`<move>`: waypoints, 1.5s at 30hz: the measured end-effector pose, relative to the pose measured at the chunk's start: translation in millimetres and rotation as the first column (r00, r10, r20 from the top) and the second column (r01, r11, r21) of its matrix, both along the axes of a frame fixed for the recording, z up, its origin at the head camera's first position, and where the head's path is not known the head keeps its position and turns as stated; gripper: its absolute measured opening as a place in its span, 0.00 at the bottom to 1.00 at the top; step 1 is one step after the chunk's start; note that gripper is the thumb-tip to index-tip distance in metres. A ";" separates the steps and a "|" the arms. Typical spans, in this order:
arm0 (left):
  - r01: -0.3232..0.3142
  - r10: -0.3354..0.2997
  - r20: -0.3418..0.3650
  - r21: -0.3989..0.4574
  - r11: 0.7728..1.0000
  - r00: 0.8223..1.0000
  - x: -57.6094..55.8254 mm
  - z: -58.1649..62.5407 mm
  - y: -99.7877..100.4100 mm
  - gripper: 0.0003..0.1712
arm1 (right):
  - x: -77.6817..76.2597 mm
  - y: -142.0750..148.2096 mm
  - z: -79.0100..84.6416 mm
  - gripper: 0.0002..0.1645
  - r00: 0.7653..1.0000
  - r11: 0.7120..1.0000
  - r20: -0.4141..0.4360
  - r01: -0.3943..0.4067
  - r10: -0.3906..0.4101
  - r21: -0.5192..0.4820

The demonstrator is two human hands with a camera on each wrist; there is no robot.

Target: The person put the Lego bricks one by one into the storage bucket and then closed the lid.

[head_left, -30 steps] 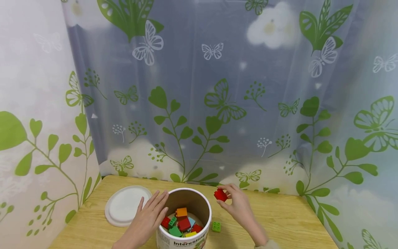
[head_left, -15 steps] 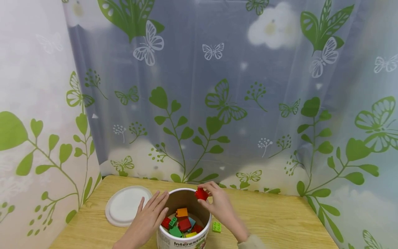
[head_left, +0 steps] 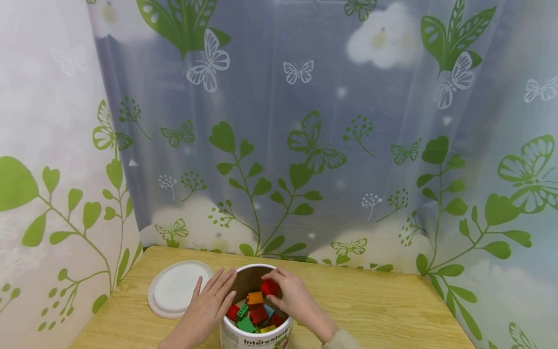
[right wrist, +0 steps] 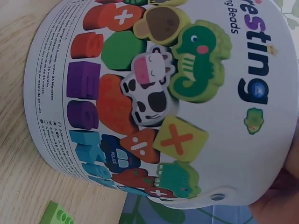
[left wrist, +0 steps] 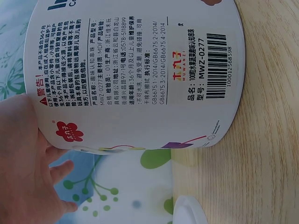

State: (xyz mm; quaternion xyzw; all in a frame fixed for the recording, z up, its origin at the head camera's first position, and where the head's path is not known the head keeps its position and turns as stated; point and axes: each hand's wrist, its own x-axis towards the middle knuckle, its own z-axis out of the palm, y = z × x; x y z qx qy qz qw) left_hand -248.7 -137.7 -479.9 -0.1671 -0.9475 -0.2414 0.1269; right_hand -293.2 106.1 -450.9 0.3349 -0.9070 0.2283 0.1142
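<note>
A white toy bucket (head_left: 232, 338) with printed pictures stands at the table's front, its top uncovered. Straight fingers of my left hand (head_left: 205, 308) rest against its left rim. Over the bucket's mouth, my right hand (head_left: 298, 301) pinches a red toy brick (head_left: 269, 288) between thumb and fingers. Loose bricks lie inside, among them an orange brick (head_left: 255, 299), a dark red brick (head_left: 259, 315) and a green brick (head_left: 246, 325). In the left wrist view, the left hand (left wrist: 28, 168) lies along the labelled bucket wall. Only part of the right hand (right wrist: 280, 198) shows in the right wrist view.
A round white lid (head_left: 178, 289) lies on the wooden table (head_left: 379, 310) left of the bucket. One light green brick (right wrist: 55, 213) sits on the table to the bucket's right, hidden in the head view by the right hand. A patterned curtain (head_left: 279, 194) hangs behind.
My right hand has moved left with the red brick, from beside the bucket to over its rim and then down into its mouth. The left hand has stayed in place.
</note>
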 end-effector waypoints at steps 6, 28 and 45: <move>-0.006 0.006 0.005 -0.005 1.000 1.000 -1.0 -0.6 -0.2 0.31 | 0.8 -0.8 -1.0 0.19 1.000 1.000 -0.010 -0.004 0.004 0.020; -0.002 0.002 0.018 -0.006 1.000 1.000 -0.5 0.8 0.1 0.31 | -6.1 28.9 6.9 0.20 0.978 0.918 -0.133 0.101 -0.163 -0.383; 0.002 -0.002 0.025 0.003 1.000 1.000 -0.4 0.3 -0.5 0.31 | -19.9 63.0 -39.6 0.21 0.975 0.935 -0.038 0.201 -0.221 -0.292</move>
